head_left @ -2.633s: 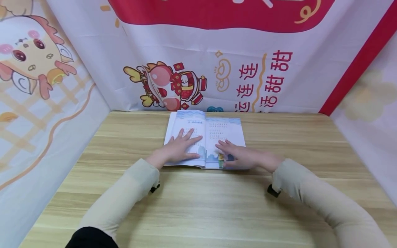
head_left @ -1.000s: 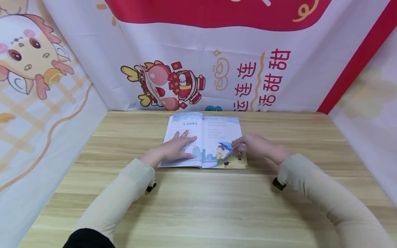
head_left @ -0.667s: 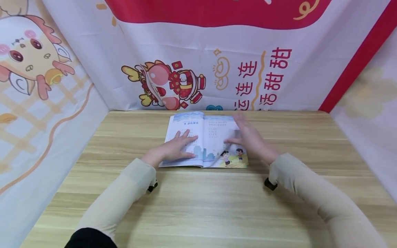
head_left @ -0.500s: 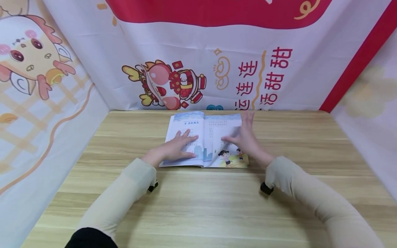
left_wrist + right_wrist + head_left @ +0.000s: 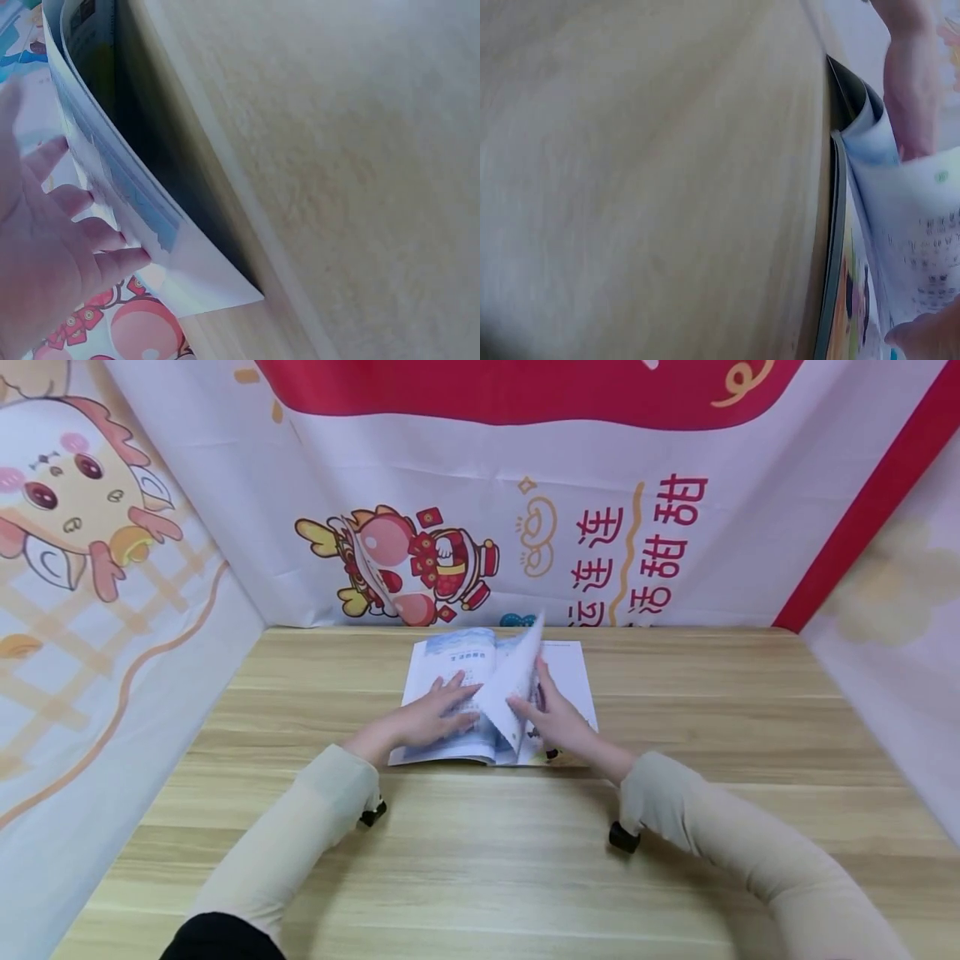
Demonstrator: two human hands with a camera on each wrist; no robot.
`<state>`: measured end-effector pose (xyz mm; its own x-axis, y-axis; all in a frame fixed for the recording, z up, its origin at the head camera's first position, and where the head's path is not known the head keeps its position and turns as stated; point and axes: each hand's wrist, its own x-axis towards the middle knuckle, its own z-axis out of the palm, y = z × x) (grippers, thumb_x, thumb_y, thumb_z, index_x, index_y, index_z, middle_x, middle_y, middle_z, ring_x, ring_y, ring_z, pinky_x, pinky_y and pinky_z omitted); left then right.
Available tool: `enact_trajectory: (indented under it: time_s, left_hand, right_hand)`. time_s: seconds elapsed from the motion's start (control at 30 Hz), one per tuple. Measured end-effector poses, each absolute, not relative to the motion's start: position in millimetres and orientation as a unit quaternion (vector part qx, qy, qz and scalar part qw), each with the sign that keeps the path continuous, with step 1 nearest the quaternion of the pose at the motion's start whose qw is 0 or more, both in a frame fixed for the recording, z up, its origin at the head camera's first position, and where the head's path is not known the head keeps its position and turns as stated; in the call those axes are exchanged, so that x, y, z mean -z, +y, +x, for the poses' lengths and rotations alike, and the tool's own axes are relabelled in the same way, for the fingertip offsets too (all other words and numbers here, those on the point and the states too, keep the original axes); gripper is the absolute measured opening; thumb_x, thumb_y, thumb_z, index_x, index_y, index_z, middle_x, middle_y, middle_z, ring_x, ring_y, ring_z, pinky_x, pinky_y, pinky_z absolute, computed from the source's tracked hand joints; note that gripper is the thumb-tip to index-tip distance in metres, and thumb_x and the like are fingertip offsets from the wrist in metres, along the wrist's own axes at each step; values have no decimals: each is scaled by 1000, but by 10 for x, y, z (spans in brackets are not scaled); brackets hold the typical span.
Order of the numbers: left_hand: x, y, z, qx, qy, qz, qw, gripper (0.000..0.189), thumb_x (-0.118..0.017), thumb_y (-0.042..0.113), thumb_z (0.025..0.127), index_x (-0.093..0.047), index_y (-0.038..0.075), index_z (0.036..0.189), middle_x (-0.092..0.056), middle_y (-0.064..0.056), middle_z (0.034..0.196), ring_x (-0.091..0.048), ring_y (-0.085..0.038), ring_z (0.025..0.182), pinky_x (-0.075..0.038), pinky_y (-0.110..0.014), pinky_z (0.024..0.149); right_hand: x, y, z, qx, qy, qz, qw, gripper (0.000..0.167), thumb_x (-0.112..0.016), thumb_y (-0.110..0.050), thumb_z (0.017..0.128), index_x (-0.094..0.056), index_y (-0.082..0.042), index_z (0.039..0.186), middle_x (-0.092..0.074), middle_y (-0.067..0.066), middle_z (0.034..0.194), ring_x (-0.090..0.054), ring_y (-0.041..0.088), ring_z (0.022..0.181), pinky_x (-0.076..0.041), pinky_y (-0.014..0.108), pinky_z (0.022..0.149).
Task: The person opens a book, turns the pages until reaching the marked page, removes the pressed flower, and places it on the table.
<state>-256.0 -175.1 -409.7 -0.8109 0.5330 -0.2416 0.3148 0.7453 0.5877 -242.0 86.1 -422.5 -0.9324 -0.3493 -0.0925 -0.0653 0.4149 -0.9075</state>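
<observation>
An open picture book (image 5: 570, 672) with printed text and drawings lies near the back of the table. My left hand (image 5: 431, 714) rests on its left page with the fingers spread; in the left wrist view that hand (image 5: 56, 247) lies along the page, whose edge curves up from the table. One page (image 5: 510, 689) stands raised between my hands, leaning left. My right hand (image 5: 558, 718) is on the right side of this raised page, its thumb and fingers extended and touching it. In the right wrist view only the thumb (image 5: 930, 337) shows, against the printed page (image 5: 922, 240).
The wooden table (image 5: 480, 860) stretches in front of the book and to both sides. A white cloth backdrop (image 5: 465, 468) with red print hangs at the table's back edge, and printed cloths stand at left and right. Dark bands sit at both wrists.
The right hand has lifted a page of the right side and moved left with it, so the page now stands near the spine. My left hand has stayed on the left page.
</observation>
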Motion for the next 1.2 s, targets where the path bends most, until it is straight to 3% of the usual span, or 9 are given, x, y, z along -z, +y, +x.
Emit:
enact_trajectory:
  time_s: [0.03, 0.13, 0.27, 0.37, 0.5, 0.67, 0.8, 1.03, 1.2]
  left_hand:
    - [4087, -1749, -2556, -286, 910, 225, 200, 63, -39, 45, 110, -24, 17, 165, 0, -12, 171, 7, -44, 153, -1, -59, 122]
    - [4066, -1746, -2559, -347, 895, 215, 180, 60, -23, 40, 113, -19, 8, 165, -10, -14, 170, -2, -40, 155, -5, -54, 124]
    - [4072, -1757, -2587, -453, 853, 204, 161, 62, -13, 39, 113, -11, 2, 164, -14, -19, 169, -12, -36, 155, -9, -51, 124]
    - [4077, -1783, -2592, -506, 828, 172, 170, 65, -12, 45, 112, -6, 7, 165, -8, -17, 171, -10, -33, 155, -7, -52, 124]
    - [4069, -1822, -2589, -528, 822, 117, 180, 72, -24, 53, 111, 1, 16, 166, -2, -11, 172, -11, -32, 155, -8, -53, 124]
    - [4048, -1855, -2589, -551, 812, 96, 168, 83, -49, 36, 109, 10, 20, 165, -8, -13, 171, -28, -34, 150, -22, -52, 122]
    - [4056, -1860, -2586, -534, 830, 74, 144, 94, -59, 28, 105, 14, 19, 164, -6, -13, 172, -20, -31, 154, -18, -49, 124]
    - [4137, -1773, -2593, -421, 898, 94, 83, 97, -62, 20, 102, 13, 9, 163, 11, -18, 170, 1, -29, 156, -9, -45, 125]
    - [4150, -1695, -2585, -296, 945, 132, 49, 82, -55, 19, 106, 1, 6, 164, 11, -20, 169, 4, -39, 155, -9, -58, 122]
  right_hand:
    - [4225, 833, -2402, 527, 827, -135, 140, 91, -55, -46, 106, 9, -19, 165, -3, 15, 171, -42, 41, 140, -44, 52, 108]
    - [4229, 761, -2358, 516, 827, -168, 147, 87, -54, -43, 106, 4, -18, 166, 0, 11, 171, -14, 31, 154, -18, 42, 123]
    - [4246, 675, -2306, 499, 829, -193, 162, 85, -56, -40, 106, 0, -18, 166, 0, 13, 171, -10, 28, 155, -13, 42, 124]
    - [4260, 623, -2277, 484, 833, -207, 171, 84, -57, -39, 106, -3, -18, 167, 2, 14, 171, -3, 25, 156, -10, 43, 125]
    - [4260, 582, -2245, 466, 841, -210, 178, 84, -60, -40, 104, -6, -22, 167, 4, 10, 171, 0, 21, 156, -9, 43, 125]
    - [4253, 566, -2219, 445, 851, -214, 179, 84, -63, -41, 102, -11, -25, 166, 3, 8, 171, -3, 22, 156, -11, 45, 125]
    - [4249, 572, -2202, 436, 853, -216, 186, 82, -64, -41, 102, -14, -26, 166, 3, 6, 171, -3, 21, 155, -11, 44, 125]
    - [4243, 576, -2186, 422, 856, -227, 193, 82, -64, -40, 102, -16, -24, 166, 5, 8, 170, -5, 23, 155, -13, 42, 125]
    - [4239, 582, -2179, 416, 857, -237, 193, 82, -65, -38, 102, -16, -21, 166, 7, 10, 169, -6, 27, 155, -13, 44, 124]
